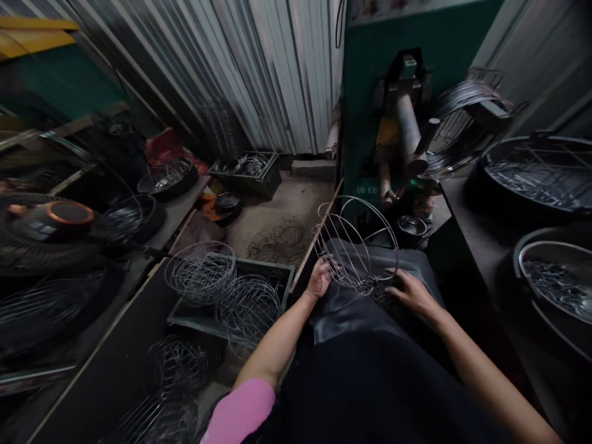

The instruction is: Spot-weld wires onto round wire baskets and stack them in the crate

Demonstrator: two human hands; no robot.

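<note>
A round wire rack (356,246) with parallel bars and an outer ring is held tilted above my lap. My left hand (322,274) has its fingers closed on the rack's left edge. On the other side, my right hand (411,293) pinches the rack near its lower right rim. A dark tangle of small wire pieces (382,291) lies on the dark apron (342,317) beneath the rack, beside my right fingers; its exact shape is too dim to make out.
Left of my legs, a green crate (287,280) carries stacked round wire racks (201,274). A green machine (365,135) stands ahead. Pans of metal pieces (555,283) sit on the right bench. A fan (50,216) is at the left, and more wire racks (289,231) lie on the floor.
</note>
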